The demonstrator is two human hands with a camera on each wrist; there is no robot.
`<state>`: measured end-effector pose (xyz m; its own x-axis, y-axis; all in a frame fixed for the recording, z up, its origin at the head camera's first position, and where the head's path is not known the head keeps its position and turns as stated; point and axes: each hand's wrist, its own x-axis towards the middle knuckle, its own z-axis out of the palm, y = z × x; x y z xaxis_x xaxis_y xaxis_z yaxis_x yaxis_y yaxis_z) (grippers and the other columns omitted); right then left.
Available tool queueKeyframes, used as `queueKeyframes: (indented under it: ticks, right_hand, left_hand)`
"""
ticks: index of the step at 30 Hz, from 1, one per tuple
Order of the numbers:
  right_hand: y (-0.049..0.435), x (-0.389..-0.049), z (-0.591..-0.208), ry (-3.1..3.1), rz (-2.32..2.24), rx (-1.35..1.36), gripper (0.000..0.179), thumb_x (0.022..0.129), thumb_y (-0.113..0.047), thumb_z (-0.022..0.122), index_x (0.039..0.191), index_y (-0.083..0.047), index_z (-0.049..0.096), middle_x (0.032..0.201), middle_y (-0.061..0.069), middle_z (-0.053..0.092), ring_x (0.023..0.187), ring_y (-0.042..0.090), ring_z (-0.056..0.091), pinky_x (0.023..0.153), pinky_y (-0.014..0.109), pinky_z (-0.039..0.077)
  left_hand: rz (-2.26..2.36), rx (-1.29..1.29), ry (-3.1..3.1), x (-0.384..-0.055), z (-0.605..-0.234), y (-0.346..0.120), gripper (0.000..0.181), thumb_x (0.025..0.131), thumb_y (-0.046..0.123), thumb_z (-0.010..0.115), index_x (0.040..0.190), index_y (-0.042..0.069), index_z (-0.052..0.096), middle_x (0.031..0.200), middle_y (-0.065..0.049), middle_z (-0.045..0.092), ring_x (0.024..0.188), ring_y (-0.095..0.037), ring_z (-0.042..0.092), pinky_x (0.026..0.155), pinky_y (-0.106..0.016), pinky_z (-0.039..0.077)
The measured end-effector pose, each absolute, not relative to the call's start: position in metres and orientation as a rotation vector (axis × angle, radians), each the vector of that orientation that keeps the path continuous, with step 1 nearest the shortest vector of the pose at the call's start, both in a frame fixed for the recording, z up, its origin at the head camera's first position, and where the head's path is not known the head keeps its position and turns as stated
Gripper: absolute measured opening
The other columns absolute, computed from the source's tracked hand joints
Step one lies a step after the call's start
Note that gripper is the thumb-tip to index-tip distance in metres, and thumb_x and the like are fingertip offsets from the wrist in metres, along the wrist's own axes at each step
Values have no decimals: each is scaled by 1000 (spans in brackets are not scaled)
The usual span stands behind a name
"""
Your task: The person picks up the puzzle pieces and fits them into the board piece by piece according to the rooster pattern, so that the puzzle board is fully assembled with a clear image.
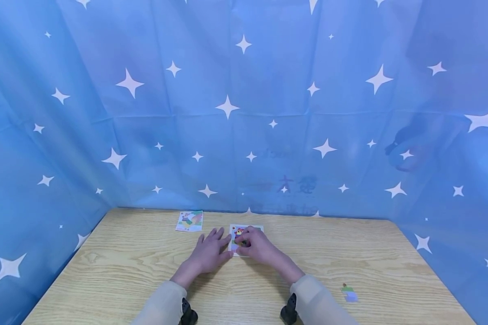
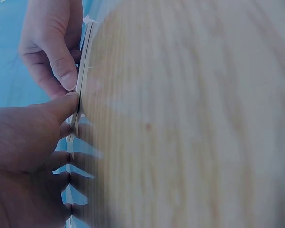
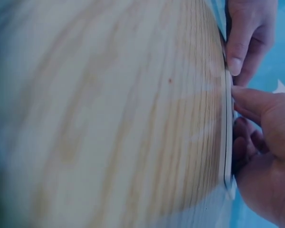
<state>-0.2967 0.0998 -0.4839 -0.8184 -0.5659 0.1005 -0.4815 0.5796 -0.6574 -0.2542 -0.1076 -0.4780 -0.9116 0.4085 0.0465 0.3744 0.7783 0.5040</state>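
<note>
A small picture board (image 1: 233, 251) with a pale border, which looks like a jigsaw puzzle, lies flat on the table. My left hand (image 1: 209, 253) rests with fingers spread at its left edge, the thumb touching the near corner. Over the board my right hand (image 1: 260, 246) reaches in from the right, index finger and thumb down on the colourful picture. Its other fingers are curled in the right wrist view. Whether a piece is between finger and thumb is hidden. From the side, the board (image 3: 226, 133) appears as a thin edge.
A picture card (image 1: 189, 221) lies at the back left of the wooden table (image 1: 126, 253). Toward the front right lies a loose green and lilac piece (image 1: 349, 293), likely a jigsaw piece. A blue star-patterned curtain (image 1: 227, 135) hangs behind the table.
</note>
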Motion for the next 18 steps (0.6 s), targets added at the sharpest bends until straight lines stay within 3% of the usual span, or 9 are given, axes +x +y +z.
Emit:
queueKeyframes:
  ticks: [11, 18]
  right_hand:
    - [114, -290, -479, 2684, -1119, -919, 33, 94, -8, 76, 126, -3, 72, 105, 5, 63, 76, 11, 53, 68, 27, 48]
    - [139, -282, -474, 2670, -1234, -886, 29, 94, -6, 74, 123, -2, 73, 103, 8, 65, 82, 13, 59, 69, 27, 52]
  left_hand:
    - [806, 652, 2893, -255, -481, -108, 55, 104, 32, 61, 150, 3, 52, 159, -29, 35, 148, -50, 25, 114, -74, 16]
    - [815, 648, 2889, -254, -479, -109, 56, 104, 32, 62, 150, 2, 52, 159, -28, 35, 149, -49, 25, 115, -72, 17]
